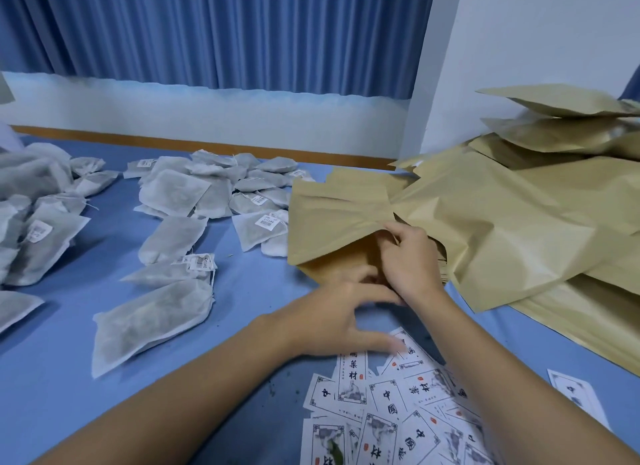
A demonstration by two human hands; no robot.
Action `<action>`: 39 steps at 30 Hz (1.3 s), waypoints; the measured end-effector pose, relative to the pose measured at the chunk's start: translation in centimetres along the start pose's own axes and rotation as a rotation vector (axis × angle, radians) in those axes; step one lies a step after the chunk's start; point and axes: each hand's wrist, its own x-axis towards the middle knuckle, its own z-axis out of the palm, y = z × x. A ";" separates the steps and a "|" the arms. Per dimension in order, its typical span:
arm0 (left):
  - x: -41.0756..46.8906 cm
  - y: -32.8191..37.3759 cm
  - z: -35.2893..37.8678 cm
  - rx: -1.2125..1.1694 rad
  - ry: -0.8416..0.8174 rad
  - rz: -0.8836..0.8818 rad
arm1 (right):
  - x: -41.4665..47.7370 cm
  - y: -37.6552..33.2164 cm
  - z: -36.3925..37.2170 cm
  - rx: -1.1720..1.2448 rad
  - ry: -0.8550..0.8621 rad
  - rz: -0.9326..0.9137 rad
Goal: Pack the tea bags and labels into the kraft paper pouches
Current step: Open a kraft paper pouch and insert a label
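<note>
— Head view first: where are the hands?

— Both reach forward over the blue table. The right hand is at the pouch, its fingers pinching the crumpled kraft paper at the pouch's near right corner. The left hand sits just below and left of it, fingers spread and blurred; its upper fingertips reach the pouch's lower edge, but I cannot tell whether they grip anything.

— And the pouch itself?

— It lies flat on the table, directly ahead of the hands, creased toward the pinched corner. It touches the pouch pile, which spreads to the right and stacks higher toward the white wall.

— Labels?

— The labels are scattered in a loose overlapping heap just below the left hand, between the two forearms, white cards with black characters and red seals. The lowest fingers of the left hand hover over or touch the topmost ones. One stray label lies apart, right of the right forearm.

— Tea bags?

— The tea bags lie to the left of the pouch, well apart from the right hand, in loose heaps across the table. The nearest bag lies left of the left wrist. Blue curtains hang behind.
</note>
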 end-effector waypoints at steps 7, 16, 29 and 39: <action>0.4 1.3 1.1 0.018 -0.162 -0.148 | 0.4 -0.2 -1.1 -0.055 -0.105 0.084; 1.1 2.1 1.4 0.012 -0.089 -0.221 | 0.2 0.1 -1.3 -0.116 -0.140 0.105; 1.2 0.6 0.3 -0.298 0.072 -0.241 | 0.4 0.4 -1.3 -0.088 -0.156 0.105; 1.9 -0.6 0.1 -0.402 0.465 -0.530 | 0.4 0.2 -1.3 -0.039 -0.175 0.111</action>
